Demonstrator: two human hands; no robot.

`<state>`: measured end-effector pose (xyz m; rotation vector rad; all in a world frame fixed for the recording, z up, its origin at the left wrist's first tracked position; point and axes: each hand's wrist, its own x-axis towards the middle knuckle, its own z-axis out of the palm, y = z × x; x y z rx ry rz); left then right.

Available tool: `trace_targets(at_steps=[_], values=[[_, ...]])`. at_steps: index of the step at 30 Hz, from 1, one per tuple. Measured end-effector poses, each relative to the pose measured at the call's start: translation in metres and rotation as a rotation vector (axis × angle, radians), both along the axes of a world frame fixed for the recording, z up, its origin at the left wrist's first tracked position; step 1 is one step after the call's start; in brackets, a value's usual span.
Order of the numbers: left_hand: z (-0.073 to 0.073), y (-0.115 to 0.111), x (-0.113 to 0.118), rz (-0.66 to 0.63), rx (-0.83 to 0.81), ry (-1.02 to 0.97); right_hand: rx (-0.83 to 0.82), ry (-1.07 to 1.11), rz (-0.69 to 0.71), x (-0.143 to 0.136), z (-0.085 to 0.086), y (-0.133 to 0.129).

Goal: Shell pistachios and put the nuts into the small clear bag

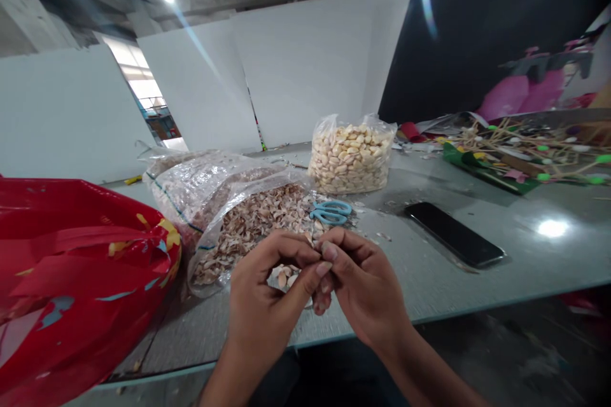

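Note:
My left hand (274, 292) and my right hand (365, 280) meet above the table's front part, fingertips pinched together. Whatever sits between them is too small and hidden to name. Under and behind my left fingers lie a few pale pieces (286, 276). Just beyond, brown flaky shells (262, 213) fill an open clear bag. Blue-handled scissors (331, 211) rest at the right side of the shells. Farther back stands an upright clear bag of pale, peeled cloves or kernels (351, 156).
A red plastic bag (86, 280) bulges at the left. Another clear bag (191, 184) lies behind the shells. A black phone (453, 233) rests on the grey table (534, 273). Sticks with green tips (525, 146) and pink spray bottles (525, 92) are at the back right.

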<state>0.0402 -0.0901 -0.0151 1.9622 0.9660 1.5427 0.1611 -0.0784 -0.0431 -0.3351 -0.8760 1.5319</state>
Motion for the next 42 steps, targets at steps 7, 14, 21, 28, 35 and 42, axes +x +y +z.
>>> trace_targets(at_steps=[7, 14, 21, 28, 35, 42], values=[[0.0, 0.0, -0.002, -0.017, -0.031, -0.01, 0.011, 0.026, 0.057, 0.001, 0.002, -0.001], [0.013, -0.007, -0.002, -0.071, 0.059, 0.015, -0.059, 0.385, 0.554, -0.004, -0.01, -0.004], [0.03, -0.004, -0.002, -0.169, 0.177, 0.254, -0.118, 0.48, 0.772, -0.019, -0.047, -0.003], [0.037, 0.002, -0.005, -0.235, 0.217, 0.317, -0.18, 0.412, 0.742, -0.01, -0.035, -0.015], [0.035, 0.0, -0.003, -0.237, 0.219, 0.342, -0.227, 0.29, 0.694, -0.002, -0.008, -0.021], [0.033, -0.005, -0.004, -0.215, 0.205, 0.324, -0.203, 0.312, 0.696, -0.005, -0.007, -0.022]])
